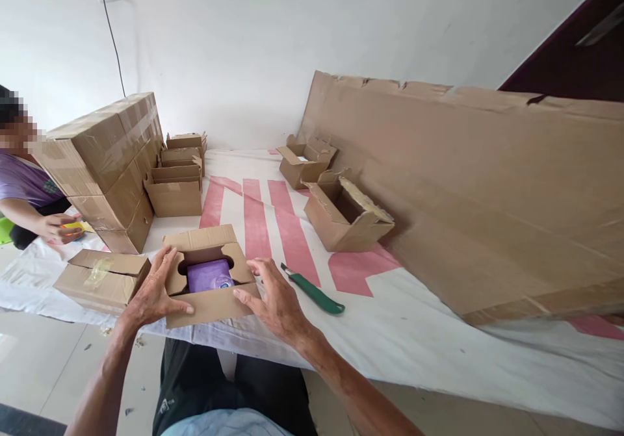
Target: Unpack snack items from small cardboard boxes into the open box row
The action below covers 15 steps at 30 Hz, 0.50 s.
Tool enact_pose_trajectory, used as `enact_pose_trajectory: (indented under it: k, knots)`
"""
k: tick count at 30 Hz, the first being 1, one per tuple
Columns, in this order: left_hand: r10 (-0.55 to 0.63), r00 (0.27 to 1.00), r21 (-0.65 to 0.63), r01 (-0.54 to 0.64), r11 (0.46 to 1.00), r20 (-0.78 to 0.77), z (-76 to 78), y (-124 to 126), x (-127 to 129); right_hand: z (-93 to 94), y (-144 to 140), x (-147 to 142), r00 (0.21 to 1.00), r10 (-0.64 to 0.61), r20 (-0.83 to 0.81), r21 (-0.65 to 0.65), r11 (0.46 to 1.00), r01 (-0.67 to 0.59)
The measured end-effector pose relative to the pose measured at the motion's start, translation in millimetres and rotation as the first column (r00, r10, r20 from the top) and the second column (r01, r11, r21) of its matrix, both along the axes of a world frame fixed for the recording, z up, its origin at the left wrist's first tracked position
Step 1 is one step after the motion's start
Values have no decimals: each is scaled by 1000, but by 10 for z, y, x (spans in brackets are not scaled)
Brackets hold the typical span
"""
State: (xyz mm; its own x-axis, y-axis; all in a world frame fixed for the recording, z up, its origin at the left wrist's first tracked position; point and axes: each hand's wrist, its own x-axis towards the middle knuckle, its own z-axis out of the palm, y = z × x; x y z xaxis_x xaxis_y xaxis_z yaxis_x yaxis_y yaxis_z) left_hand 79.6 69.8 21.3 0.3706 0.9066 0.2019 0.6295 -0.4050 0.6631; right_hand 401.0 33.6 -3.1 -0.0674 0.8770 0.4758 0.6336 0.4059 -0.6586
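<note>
A small cardboard box stands in front of me with its flaps folded out. Inside it lies a purple packet with a small round emblem. My left hand grips the box's left side, thumb on the front flap and fingers along the left flap. On the opposite side, my right hand holds the right edge, thumb on the front flap and forefinger by the side flap. A green-handled cutter knife lies just right of my right hand. Left of my left hand is a taped cardboard box.
Stacked taped cartons stand at the left, with several open boxes behind. Two open boxes sit right of centre, before a large cardboard sheet. A co-worker's hand holds something yellow at far left. Cloth covers the table.
</note>
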Motion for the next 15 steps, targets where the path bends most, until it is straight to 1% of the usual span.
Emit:
enact_pose_trajectory:
  k: [3,5,7,9,12,15]
  knots:
    - [7,1000,-6,-7,1000,3,4,-10,-1,17,109,-100,997,-67,39,-54,996,69]
    - [6,1000,-4,-6,1000,10,-1,-17,-3,24,161,-130,996,-80,51,-47,996,82]
    - [5,1000,1,-5,1000,20,-13,-21,-5,24,189,-115,997,-82,9,-29,996,82]
    - [6,1000,8,-6,1000,31,-30,-21,-4,14,199,-56,992,-92,-83,-37,995,90]
    - [10,999,9,-10,1000,37,-52,-17,1,-40,213,84,970,-138,-198,-87,989,123]
    - [15,999,16,-16,1000,46,-62,-15,8,-139,241,220,965,-165,-205,-85,985,151]
